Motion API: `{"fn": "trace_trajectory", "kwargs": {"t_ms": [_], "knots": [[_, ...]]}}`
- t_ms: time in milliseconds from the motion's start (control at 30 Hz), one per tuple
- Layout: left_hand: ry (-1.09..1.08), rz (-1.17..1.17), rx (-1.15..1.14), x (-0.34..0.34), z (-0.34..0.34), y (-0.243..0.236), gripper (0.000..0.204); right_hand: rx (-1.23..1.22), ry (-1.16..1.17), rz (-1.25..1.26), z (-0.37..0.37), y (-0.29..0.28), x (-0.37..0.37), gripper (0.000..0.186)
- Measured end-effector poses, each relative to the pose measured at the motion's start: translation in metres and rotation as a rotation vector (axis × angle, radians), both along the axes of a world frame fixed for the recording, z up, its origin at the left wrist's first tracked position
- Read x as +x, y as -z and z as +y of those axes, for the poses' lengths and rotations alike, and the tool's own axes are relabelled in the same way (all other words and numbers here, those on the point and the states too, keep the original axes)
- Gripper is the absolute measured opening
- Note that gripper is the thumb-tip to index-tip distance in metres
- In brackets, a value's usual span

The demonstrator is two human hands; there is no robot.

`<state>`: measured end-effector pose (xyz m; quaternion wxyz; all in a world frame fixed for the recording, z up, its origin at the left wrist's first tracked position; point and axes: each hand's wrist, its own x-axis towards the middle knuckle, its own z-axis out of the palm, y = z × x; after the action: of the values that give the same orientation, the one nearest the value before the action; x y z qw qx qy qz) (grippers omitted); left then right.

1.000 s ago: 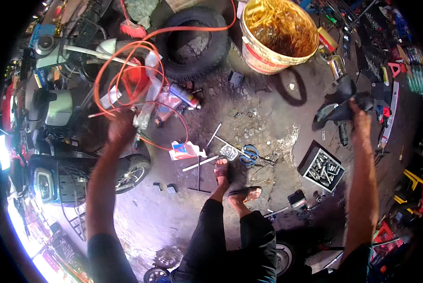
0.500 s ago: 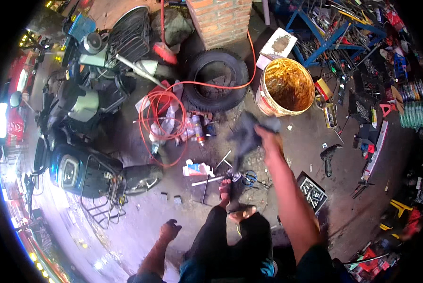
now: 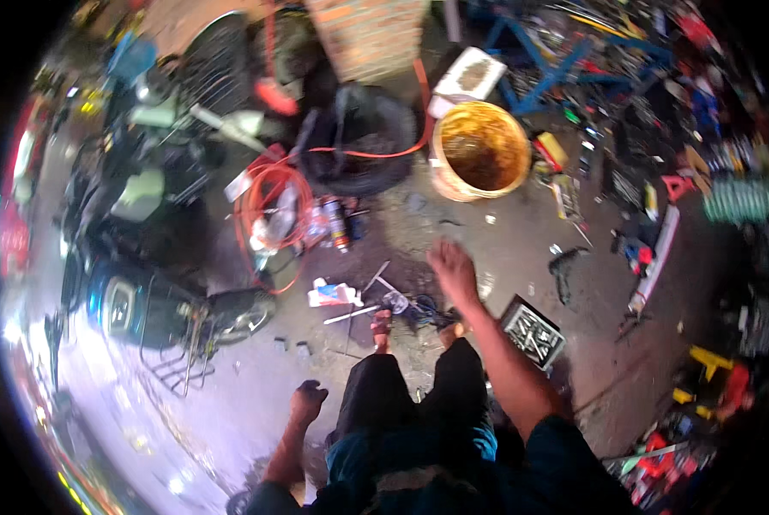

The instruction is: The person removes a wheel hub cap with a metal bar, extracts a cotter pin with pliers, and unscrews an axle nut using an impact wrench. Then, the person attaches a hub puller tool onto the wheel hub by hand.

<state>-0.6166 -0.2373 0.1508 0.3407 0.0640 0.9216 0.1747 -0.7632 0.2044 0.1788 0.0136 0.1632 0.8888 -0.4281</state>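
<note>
My right hand (image 3: 453,268) reaches out over the floor in front of my feet, blurred, fingers loosely apart with no cloth in them. A dark, smeared cloth-like shape (image 3: 340,129) shows across the black tire (image 3: 384,182); I cannot tell whether it touches it. My left hand (image 3: 309,400) hangs low beside my left knee, fingers curled, with nothing visible in it. Below my right hand, near my feet, lie a T-handled wrench (image 3: 376,279) and a blue-black coiled item (image 3: 425,307). A tray of metal sockets (image 3: 532,333) sits beside my right forearm.
A grease-stained bucket (image 3: 440,176) stands ahead, with a white box (image 3: 470,77) behind it. Orange hose (image 3: 249,215) lies coiled left of centre. A motorbike (image 3: 135,309) stands at left. A black power drill (image 3: 564,273) and a blue rack (image 3: 530,64) are at right.
The dark cloth has left my right hand, and a dark blur now crosses the tire. My right hand has come back nearer my feet. The view has shifted slightly; my left hand stays low.
</note>
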Motion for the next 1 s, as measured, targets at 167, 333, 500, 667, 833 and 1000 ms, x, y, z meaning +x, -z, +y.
{"fn": "trace_trajectory", "kwargs": {"t_ms": [167, 333, 500, 667, 833, 1000], "knots": [[-0.402, -0.272, -0.022, -0.010, 0.050, -0.041, 0.027, 0.585, -0.273, -0.099, 0.103, 0.140, 0.324, 0.023], [0.108, -0.084, 0.032, -0.010, -0.001, 0.005, 0.021, 0.171, 0.375, -0.809, 0.164, 0.058, 0.518, 0.022], [0.203, -0.004, 0.141, -0.073, 0.002, 0.045, 0.017, -0.035, 0.977, -0.512, 0.136, 0.014, 0.547, 0.021], [0.182, 0.071, 0.249, -0.148, 0.069, 0.014, 0.022, -0.178, 0.995, -0.025, 0.066, 0.035, 0.508, 0.021], [-0.110, -0.069, 0.263, -0.182, 0.198, -0.056, 0.032, -0.382, 1.190, -0.132, 0.027, 0.067, 0.500, 0.025], [0.194, 0.026, 0.207, -0.208, 0.269, -0.047, 0.038, -0.750, 1.349, -0.314, 0.044, 0.123, 0.531, 0.039]]}}
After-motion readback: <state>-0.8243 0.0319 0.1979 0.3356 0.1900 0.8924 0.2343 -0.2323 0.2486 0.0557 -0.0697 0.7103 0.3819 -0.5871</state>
